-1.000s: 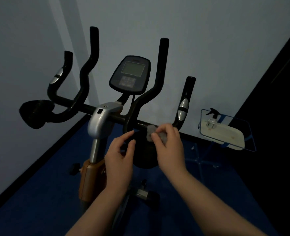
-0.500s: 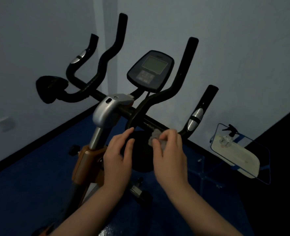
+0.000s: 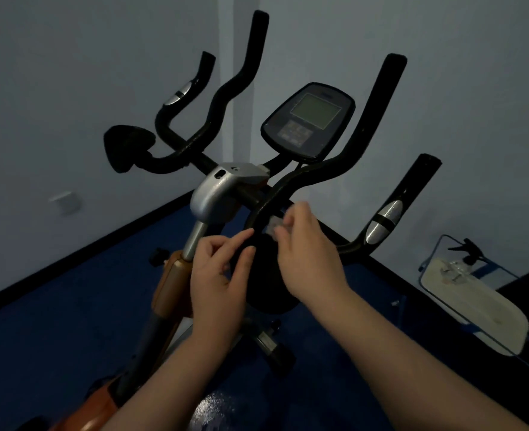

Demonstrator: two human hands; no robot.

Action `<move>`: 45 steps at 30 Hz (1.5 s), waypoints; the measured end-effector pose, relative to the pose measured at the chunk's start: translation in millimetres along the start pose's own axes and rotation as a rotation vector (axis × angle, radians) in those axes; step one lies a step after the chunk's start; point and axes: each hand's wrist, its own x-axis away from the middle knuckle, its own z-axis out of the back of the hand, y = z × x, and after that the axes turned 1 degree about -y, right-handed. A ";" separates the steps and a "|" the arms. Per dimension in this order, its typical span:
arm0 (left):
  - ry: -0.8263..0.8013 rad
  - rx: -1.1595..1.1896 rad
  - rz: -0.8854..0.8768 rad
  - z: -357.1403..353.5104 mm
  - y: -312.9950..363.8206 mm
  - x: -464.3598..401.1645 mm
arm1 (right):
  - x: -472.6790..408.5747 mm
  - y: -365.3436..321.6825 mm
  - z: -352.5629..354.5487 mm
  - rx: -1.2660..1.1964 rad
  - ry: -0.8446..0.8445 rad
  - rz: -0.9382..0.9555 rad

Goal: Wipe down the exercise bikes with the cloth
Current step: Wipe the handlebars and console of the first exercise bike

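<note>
Right hand (image 3: 303,250) pinches a small cloth (image 3: 273,224) against the bike (image 3: 222,194) handlebar; left hand (image 3: 218,275) half-curled, holding nothing, fingertips touching the bar.

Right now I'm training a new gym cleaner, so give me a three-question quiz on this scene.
1. Which hand holds the cloth?
2. True or false: the console is being wiped.
3. The spray bottle sits on: a) the floor b) the tray c) the bike

Key:
1. The right hand; the left hand steadies the handlebar beside it.
2. False; the cloth is on the handlebar below it.
3. b
</note>
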 end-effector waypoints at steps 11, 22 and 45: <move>-0.101 0.167 0.105 20.7 -4.9 -2.8 | 10.9 11.1 -4.2 -0.313 0.102 -0.023; -0.185 0.259 0.112 25.1 -10.9 -7.3 | 62.1 -14.1 -31.0 -0.247 0.429 -0.374; -0.163 0.291 0.123 28.3 -14.9 -10.4 | 1.6 5.6 -0.7 -0.361 -0.093 -0.189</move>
